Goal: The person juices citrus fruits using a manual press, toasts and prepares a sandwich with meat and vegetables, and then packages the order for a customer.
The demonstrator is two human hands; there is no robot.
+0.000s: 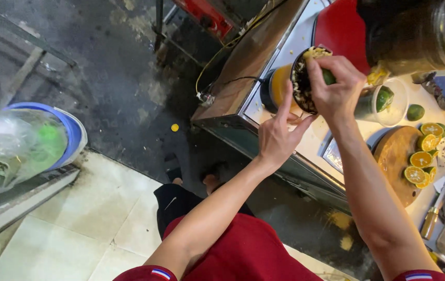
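My right hand presses a green citrus half into the black strainer top of an orange juicer, which is full of pulp and seeds. My left hand steadies the juicer from below, fingers against its side. Both stand on a metal counter. To the right lies a round wooden cutting board with several halved citrus fruits showing orange flesh.
A clear plastic cup holding green citrus stands beside the juicer, with a whole green fruit next to it. A large glass jar sits at the back. A knife lies at right. A blue-rimmed bin stands left on the floor.
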